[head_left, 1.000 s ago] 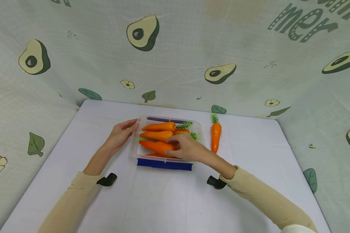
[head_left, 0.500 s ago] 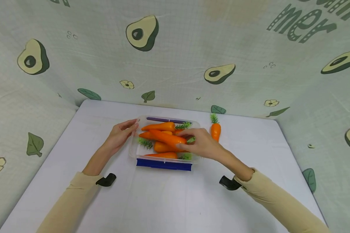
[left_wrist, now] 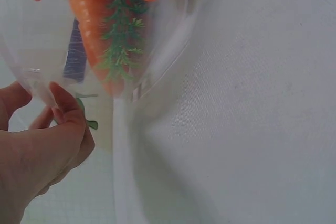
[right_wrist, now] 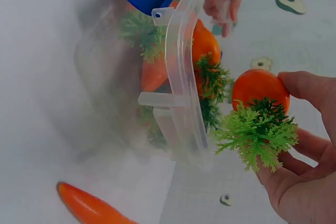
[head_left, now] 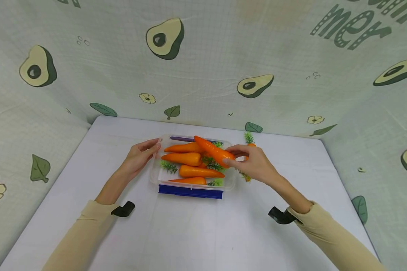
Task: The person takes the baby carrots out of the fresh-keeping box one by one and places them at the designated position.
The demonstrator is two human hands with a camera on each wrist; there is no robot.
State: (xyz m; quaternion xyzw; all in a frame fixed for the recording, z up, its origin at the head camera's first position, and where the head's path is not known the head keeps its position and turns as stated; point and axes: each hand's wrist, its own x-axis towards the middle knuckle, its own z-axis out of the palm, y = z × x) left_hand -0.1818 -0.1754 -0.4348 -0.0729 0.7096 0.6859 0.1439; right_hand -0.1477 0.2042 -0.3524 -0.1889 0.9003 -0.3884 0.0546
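A clear plastic container [head_left: 155, 177] with blue clips holds several toy carrots [head_left: 182, 158] with green leafy tops. My left hand [head_left: 139, 158] pinches the container's left rim between thumb and fingers, as the left wrist view also shows. Above the container's right side, my right hand [head_left: 256, 163] grips one orange carrot [head_left: 211, 149] near its thick end. Its tip points up and to the left. In the right wrist view that carrot's green top [right_wrist: 257, 135] hangs below the fingers.
Another carrot lies on the white table [head_left: 190, 233] right of the container, its leaves [head_left: 249, 137] showing behind my right hand. A blue clip [head_left: 190, 191] hangs folded out at the container's front. Printed cloth [head_left: 203, 56] walls the table at the back and sides.
My right hand has lifted a carrot out from among the others and moved it right and away from me. The left hand stays on the container's rim.
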